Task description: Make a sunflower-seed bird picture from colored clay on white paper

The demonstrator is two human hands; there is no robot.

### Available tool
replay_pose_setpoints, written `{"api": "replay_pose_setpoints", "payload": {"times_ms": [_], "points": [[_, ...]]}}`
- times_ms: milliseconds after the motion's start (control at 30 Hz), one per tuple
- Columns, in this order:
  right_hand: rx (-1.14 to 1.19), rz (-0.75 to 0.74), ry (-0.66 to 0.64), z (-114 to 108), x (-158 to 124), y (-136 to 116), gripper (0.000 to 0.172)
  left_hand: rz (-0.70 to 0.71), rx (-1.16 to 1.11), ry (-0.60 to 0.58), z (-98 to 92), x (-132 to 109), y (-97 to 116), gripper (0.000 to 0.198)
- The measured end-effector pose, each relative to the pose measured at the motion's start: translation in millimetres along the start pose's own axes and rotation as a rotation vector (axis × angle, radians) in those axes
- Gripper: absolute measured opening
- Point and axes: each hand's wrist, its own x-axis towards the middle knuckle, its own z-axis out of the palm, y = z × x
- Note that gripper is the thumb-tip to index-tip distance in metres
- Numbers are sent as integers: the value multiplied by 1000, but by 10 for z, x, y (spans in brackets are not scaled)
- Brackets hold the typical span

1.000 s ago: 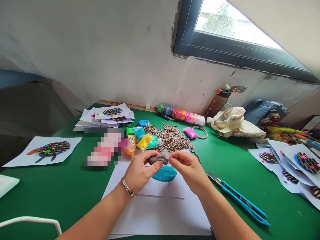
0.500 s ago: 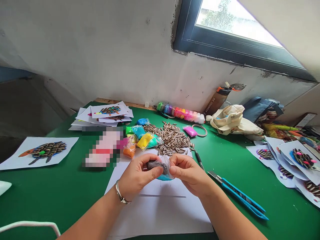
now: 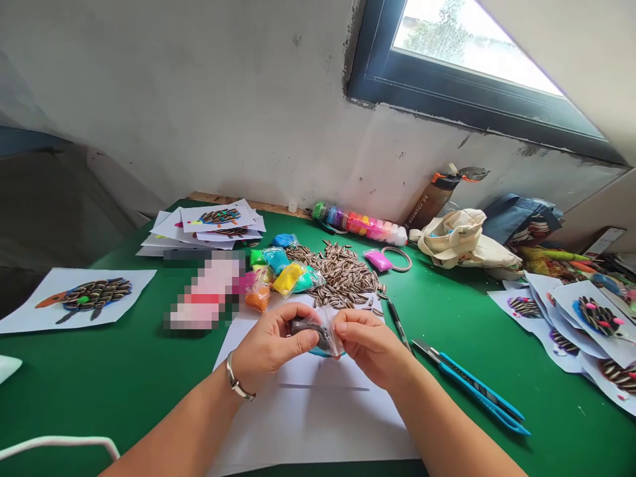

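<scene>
While the two hands meet above a sheet of white paper, the left hand closes its fingers and thumb around a lump of dark grey clay, and the right hand pinches a clear plastic bag beside it. The hands are together, nearly touching, and both are clamped on this small bundle, which is held in the air just above the paper. The clay looks smooth, matte and soft, and the fingers hide much of it. The thin bag is creased and shiny, and it wraps around the lump at the side nearest the right hand. A metal bangle circles the left wrist.

Directly below the hands, a patch of blue clay lies on the paper, mostly hidden. The paper rests on a green tabletop. Just beyond it lies a heap of striped sunflower seeds, beside small bags of yellow clay and orange clay. A black pen lies near the right hand, and a blue-handled utility knife lies farther right. Seed pictures on paper lie at the left and right of the table. A blurred pink object cannot be identified.
</scene>
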Motion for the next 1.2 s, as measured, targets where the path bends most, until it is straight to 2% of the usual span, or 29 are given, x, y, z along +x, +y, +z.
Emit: {"api": "replay_pose_setpoints", "payload": {"times_ms": [167, 267, 433, 533, 700, 833, 933, 1200], "points": [[-301, -67, 68, 6, -28, -87, 15, -13, 27, 29, -11, -2, 13, 30], [-390, -67, 90, 16, -37, -101, 15, -18, 23, 23, -7, 5, 21, 30], [-478, -121, 222, 24, -13, -68, 17, -35, -84, -40, 10, -8, 17, 32], [-476, -93, 175, 36, -21, -85, 16, -41, -94, -37, 5, -18, 18, 32], [-525, -46, 108, 52, -55, -123, 16, -19, 18, 40, -12, 7, 19, 30], [-697, -156, 187, 42, -57, -86, 4, -30, 54, 57, 4, 24, 24, 31], [-737, -252, 230, 53, -64, -49, 11, -43, 56, 42, 24, 23, 33, 30], [-742, -378, 188, 57, -78, -39, 5, -50, 7, 113, -4, 26, 0, 36]]}}
